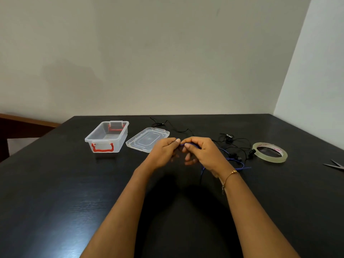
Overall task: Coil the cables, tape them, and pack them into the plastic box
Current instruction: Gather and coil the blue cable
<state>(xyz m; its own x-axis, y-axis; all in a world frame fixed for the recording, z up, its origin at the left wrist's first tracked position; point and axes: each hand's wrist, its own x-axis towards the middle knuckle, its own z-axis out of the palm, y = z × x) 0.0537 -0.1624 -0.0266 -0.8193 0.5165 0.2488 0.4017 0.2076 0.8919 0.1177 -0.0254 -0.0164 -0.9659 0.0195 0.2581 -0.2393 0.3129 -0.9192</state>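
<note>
Over the middle of the black table (55, 192), my left hand (163, 151) and my right hand (201, 151) meet fingertip to fingertip and pinch a thin blue cable (236, 162). The blue cable trails from under my right hand to the right across the table. Black earphone cables (232, 144) lie tangled behind my right hand, and another black cable (167, 125) runs along the far side. A clear plastic box (107, 136) with red latches stands open at the left, its clear lid (148, 139) lying beside it. A roll of clear tape (270, 152) lies flat at the right.
Scissors (335, 165) lie at the table's right edge, partly out of frame. A pale wall stands behind the table and another on the right. Brown wooden furniture (18, 127) shows past the table's left edge.
</note>
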